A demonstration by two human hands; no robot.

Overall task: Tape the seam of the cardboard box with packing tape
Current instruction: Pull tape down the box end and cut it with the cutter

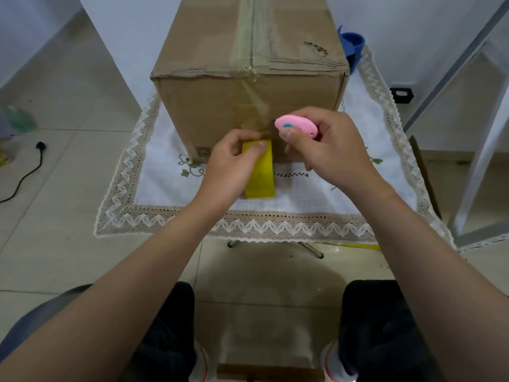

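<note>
Cardboard box (248, 86) upright on tabletop (344, 194) covered with white lace-edged cloth, flaps closed. Clear tape strip (249, 31) laid along top seam, carried over near edge and down front face toward the hands. Tape wrinkled at the top edge.

Left hand (234, 164) closed around yellow tape roll (260, 172), thumb pressed on the roll's upper end, roll held against lower front face of box, just above the cloth. Stretch of tape between roll and box hard to make out.

Right hand (327, 150) closed on pink oval cutter (296, 126) with small blue button, thumb on its near side, cutter tip next to the tape just above the roll. Blade itself not discernible.

Blue object (352, 44) partly hidden behind right rear corner of box. Black cable with plug (40, 147) on tiled floor at left. Flat cardboard piece (421, 172) leaning beside right edge of tabletop. Both forearms bare.
</note>
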